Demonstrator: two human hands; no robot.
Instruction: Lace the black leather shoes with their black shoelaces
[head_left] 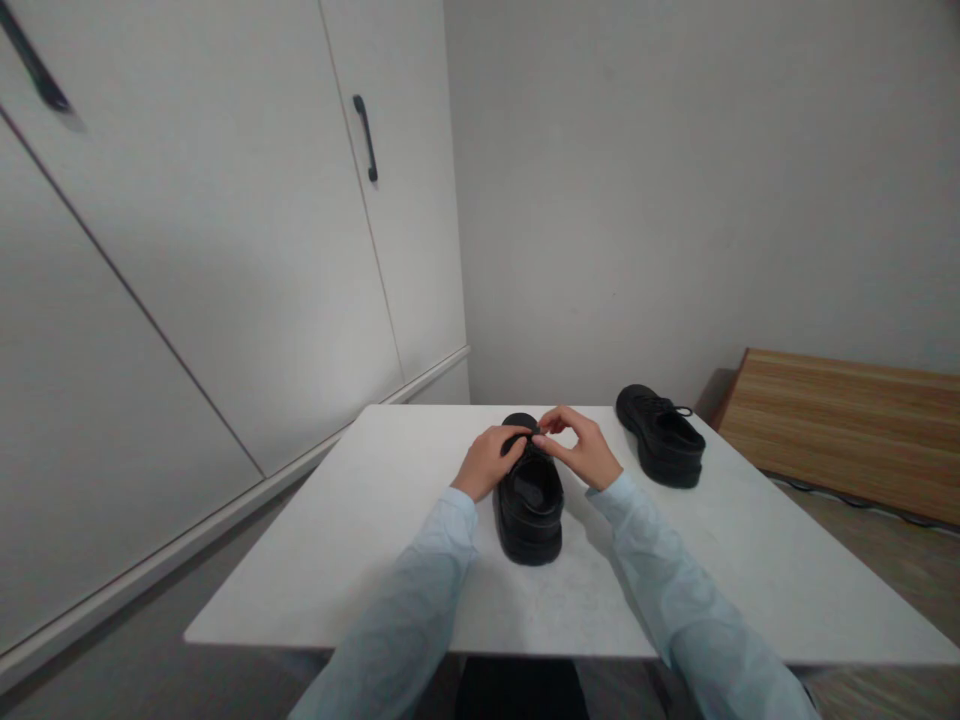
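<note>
The near black shoe (530, 532) is set upright around the middle of the desk (352, 545), its heel turned toward the wearer and its toe pointed at the far edge. Its upper front, just ahead of the opening, is met from both sides by the left hand (484, 464) and the right hand (591, 456). In each grip the thumb and fingers are brought close at the tips, with a gap left behind them on the right; whether a lace is pinched cannot be told at this size. For such close fingerwork, it is judged best that both pulls be kept even and low, and that the shoe be steadied by the heels of the hands so that it is not twisted. The toe is placed near the far edge, so little forward slip can be allowed. To the right, the second black shoe (675, 462) is stood by the far right corner, its side close to the edge, and should not be brushed by the right elbow. More room is offered to the left and toward the wearer.
</note>
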